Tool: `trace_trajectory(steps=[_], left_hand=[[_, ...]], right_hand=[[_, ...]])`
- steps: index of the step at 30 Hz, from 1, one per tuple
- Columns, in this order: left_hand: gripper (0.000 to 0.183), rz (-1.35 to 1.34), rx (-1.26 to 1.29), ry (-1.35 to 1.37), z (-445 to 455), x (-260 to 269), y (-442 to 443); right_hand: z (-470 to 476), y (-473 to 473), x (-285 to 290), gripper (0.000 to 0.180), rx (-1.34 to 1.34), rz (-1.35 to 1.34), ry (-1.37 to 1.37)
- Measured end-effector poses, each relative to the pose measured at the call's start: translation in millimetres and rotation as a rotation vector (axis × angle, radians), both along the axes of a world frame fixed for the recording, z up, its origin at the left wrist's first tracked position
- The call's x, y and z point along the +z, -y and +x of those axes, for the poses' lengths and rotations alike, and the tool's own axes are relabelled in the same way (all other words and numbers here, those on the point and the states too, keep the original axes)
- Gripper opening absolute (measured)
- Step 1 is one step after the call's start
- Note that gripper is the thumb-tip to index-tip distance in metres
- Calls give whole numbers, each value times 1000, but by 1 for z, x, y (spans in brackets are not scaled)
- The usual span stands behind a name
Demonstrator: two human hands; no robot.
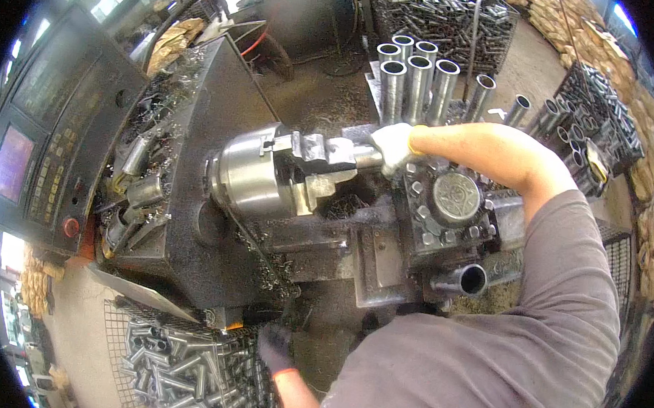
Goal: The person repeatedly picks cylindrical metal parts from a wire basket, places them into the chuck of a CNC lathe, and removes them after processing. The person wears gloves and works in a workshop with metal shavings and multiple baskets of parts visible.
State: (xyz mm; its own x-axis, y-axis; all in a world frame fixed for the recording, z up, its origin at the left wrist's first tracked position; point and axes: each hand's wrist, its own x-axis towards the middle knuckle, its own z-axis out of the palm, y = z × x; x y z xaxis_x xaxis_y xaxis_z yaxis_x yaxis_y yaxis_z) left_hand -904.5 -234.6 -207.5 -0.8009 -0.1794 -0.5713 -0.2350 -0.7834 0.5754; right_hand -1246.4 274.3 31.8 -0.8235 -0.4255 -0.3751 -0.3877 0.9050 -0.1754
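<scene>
A lathe chuck point(252, 170) with stepped jaws point(322, 149) stands at the middle. A steel tube point(368, 157) sticks out from between the jaws to the right. My right hand point(391, 146), in a white glove, is closed around the tube's outer end. Just right of it is the tool post point(455, 199) with several square-headed bolts. My left hand point(275, 345), in a dark glove, is low beside the machine's front, near the wire bin's edge; its fingers blend into the dark, so any hold is hidden. Another steel tube point(461, 280) lies in front of the tool post.
Several steel tubes point(417, 88) stand upright behind the tool post. A wire bin point(115, 348) of short tubes is at lower left, another bin point(501, 37) at the back. The control panel point(61, 145) is at left. Metal shavings point(269, 262) hang below the chuck.
</scene>
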Motion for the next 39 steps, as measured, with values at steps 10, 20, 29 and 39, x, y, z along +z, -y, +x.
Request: trace_trajectory(steps=[10,20,29,39], left_hand=[[30,-229,209,-83,-19,47,66],[36,-936,7,-17,-20,-1,123],[45,-2249,549,-481,-57,233,22],[84,-2272,-145,362,-300,437,71]], right_hand=[[12,-26,42,47,-164,-43,377],[2,24,25,99,-165,-341,43],[256,-83,102,47,-705,-704,-545],[457,-101,15,39,-1113,-835,-567]])
